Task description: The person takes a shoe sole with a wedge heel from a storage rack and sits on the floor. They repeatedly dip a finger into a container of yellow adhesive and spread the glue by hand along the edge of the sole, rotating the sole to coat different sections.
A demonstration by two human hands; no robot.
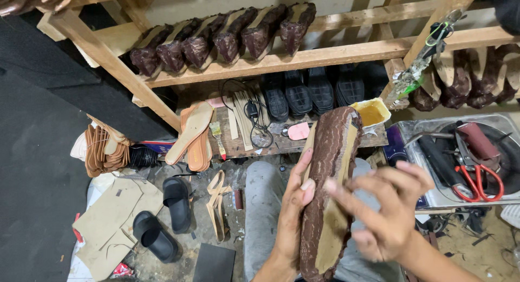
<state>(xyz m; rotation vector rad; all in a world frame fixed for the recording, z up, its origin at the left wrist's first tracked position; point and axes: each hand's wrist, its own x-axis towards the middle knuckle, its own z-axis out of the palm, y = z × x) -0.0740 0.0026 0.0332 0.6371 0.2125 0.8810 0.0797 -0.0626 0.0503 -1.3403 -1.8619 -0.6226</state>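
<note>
A wooden rack [325, 57] spans the back of the view; its upper shelf carries a row of dark brown shoe uppers on lasts [222, 38], and the shelf below holds black soles [314, 92] set on edge. At right a metal tray [417, 152] contains red-handled scissors [479, 184] and other tools. On the floor at left lie flat cardboard pieces [108, 222], two black sandals [165, 217] and a stack of tan insoles [103, 146]. A yellow tub of glue [371, 113] sits on the low bench edge, just behind the work. The brown shoe upper on its last [327, 190] is held upright at centre, above the person's lap, tan insole face turned toward the camera. The left hand [295, 206] grasps it along its left edge, thumb pressed on the brown material. The right hand [387, 211] is blurred, fingers spread, at the right edge of the piece; whether it grips cannot be told.
</note>
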